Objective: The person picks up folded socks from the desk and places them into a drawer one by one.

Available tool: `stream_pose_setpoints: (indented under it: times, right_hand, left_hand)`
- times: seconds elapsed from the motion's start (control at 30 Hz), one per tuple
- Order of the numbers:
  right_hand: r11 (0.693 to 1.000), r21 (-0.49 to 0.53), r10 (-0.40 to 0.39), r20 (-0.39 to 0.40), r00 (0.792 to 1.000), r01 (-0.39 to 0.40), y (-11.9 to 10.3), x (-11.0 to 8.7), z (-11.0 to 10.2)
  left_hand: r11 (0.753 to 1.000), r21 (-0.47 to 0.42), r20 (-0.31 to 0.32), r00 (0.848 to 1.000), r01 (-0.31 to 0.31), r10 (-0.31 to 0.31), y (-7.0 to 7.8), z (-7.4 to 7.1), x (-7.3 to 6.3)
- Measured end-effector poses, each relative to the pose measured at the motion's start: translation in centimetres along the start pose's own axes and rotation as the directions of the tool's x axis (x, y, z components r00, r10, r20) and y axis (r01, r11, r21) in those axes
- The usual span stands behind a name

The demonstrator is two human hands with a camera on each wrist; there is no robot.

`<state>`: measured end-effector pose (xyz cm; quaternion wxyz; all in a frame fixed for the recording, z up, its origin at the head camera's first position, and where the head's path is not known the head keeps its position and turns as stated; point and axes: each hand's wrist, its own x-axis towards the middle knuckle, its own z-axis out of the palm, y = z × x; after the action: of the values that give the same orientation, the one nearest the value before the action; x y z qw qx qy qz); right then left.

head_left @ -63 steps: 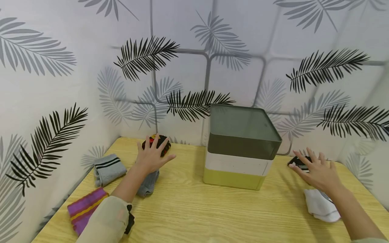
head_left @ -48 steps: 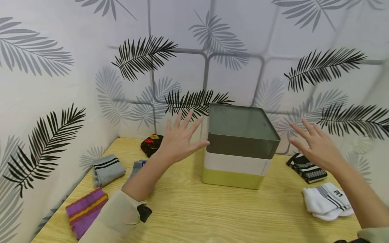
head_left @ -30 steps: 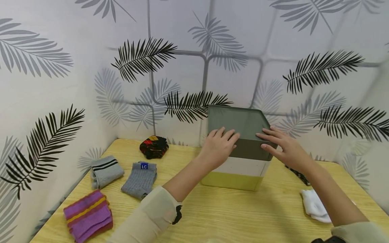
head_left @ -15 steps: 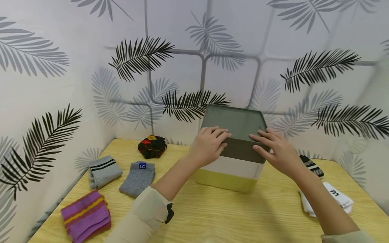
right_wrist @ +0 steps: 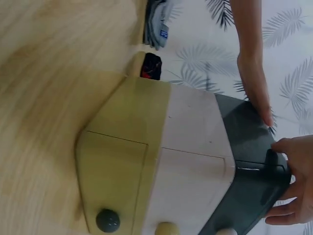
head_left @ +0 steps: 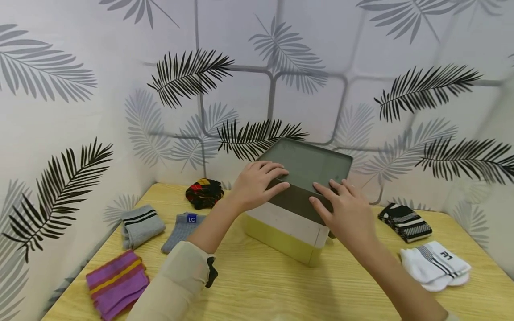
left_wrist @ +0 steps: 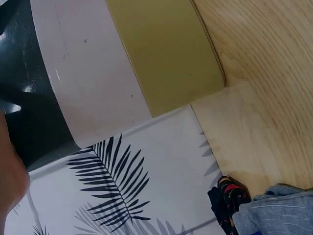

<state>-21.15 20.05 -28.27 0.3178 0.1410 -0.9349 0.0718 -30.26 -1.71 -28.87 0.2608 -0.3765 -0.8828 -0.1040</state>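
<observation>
A stacked drawer box (head_left: 281, 218) stands askew on the table, with a dark grey top tier, a white middle and a yellow-green bottom. My left hand (head_left: 257, 185) holds its top rim at the left near corner, fingers lying over the edge. At the right near corner my right hand (head_left: 345, 214) grips the rim, fingers over the top and thumb on the outer face. Round knobs, including a dark one (right_wrist: 107, 220) and a yellow one (right_wrist: 167, 229), show on the box's drawer side in the right wrist view. In the left wrist view only the left hand's edge (left_wrist: 12, 176) shows.
On the table (head_left: 273, 294), folded purple striped socks (head_left: 116, 285), light grey socks (head_left: 142, 225), blue-tagged grey socks (head_left: 180, 232) and black-red socks (head_left: 204, 193) lie left. Black-and-white socks (head_left: 405, 222) and white socks (head_left: 435, 265) lie right. A leaf-print backdrop (head_left: 241, 40) stands behind.
Both hands have come off the areas over the socks and onto the box. The box has turned clockwise as seen from above, its right near corner swinging left and toward me.
</observation>
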Motion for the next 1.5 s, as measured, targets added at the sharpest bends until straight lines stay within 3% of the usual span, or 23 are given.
stream_pose_setpoints:
  times: [0.13,0.27,0.43,0.53,0.63,0.77,1.1,1.33,1.5]
  right_hand:
    - [0.980,0.173,0.081,0.113,0.990,-0.100,1.5,1.3,-1.1]
    - [0.932,0.322,0.089,0.239,0.967,-0.166,5.3,3.3,-1.2]
    - [0.905,0.419,-0.057,0.283,0.957,-0.070,9.8,5.4,0.9]
    - [0.883,0.470,-0.127,0.273,0.954,-0.017,11.3,6.0,2.0]
    - [0.860,0.510,-0.154,0.261,0.953,0.000,11.9,6.3,2.8]
    - [0.858,0.512,-0.162,0.219,0.962,0.028,11.9,5.9,3.2]
    - [0.911,0.401,-0.165,0.146,0.975,0.094,11.0,5.1,3.0]
    - [0.936,0.303,-0.215,0.093,0.972,0.179,10.5,3.2,2.4]
    - [0.948,0.251,-0.226,0.099,0.969,0.195,10.0,2.1,1.9]
  left_hand:
    - [0.996,0.071,0.070,0.996,0.055,-0.060,1.5,-0.5,0.5]
    - [0.983,0.173,0.140,0.986,0.062,-0.087,4.9,-0.8,1.0]
    - [0.951,0.305,0.155,0.982,0.057,-0.109,9.7,0.0,2.2]
    - [0.932,0.332,0.144,0.969,0.143,-0.200,11.5,0.5,3.1]
    - [0.919,0.315,0.139,0.947,0.236,-0.290,12.4,0.8,3.9]
    - [0.918,0.296,0.158,0.934,0.263,-0.319,12.4,0.8,4.0]
    - [0.944,0.238,0.077,0.965,0.228,-0.252,10.4,0.4,2.7]
    - [0.980,0.166,0.047,0.992,0.109,-0.118,8.1,-0.1,1.1]
    - [0.999,0.010,0.077,0.997,0.031,-0.032,5.7,-0.7,0.3]
